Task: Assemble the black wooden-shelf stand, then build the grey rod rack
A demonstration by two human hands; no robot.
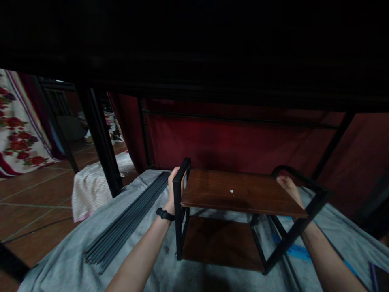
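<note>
Holds a small two-tier shelf of brown wooden boards in a black metal frame (240, 190) by both ends: with the left hand (172, 190) closed around the left side of the frame, partly hidden behind it, and with the right hand (289, 188) gripping the curved top of the right side near its far end. Wears a black wristband (165, 214) on the left wrist. Has the shelf straight ahead, between the forearms, over a rumpled light-grey cloth (121, 259); cannot tell whether resting on it or lifted slightly. Shows a tiny white mark (231, 191) on the upper board. Has bright blue flat strips (296, 251) by the right forearm and, left of the shelf, a bundle of thin dark-grey rods (129, 221) lying on the cloth. Faces a dark red fabric sheet (219, 140) behind the shelf. Looks out at left, past a thick black metal post (101, 142), onto a brown tiled floor (33, 198) and a white curtain with red roses (18, 134).
</note>
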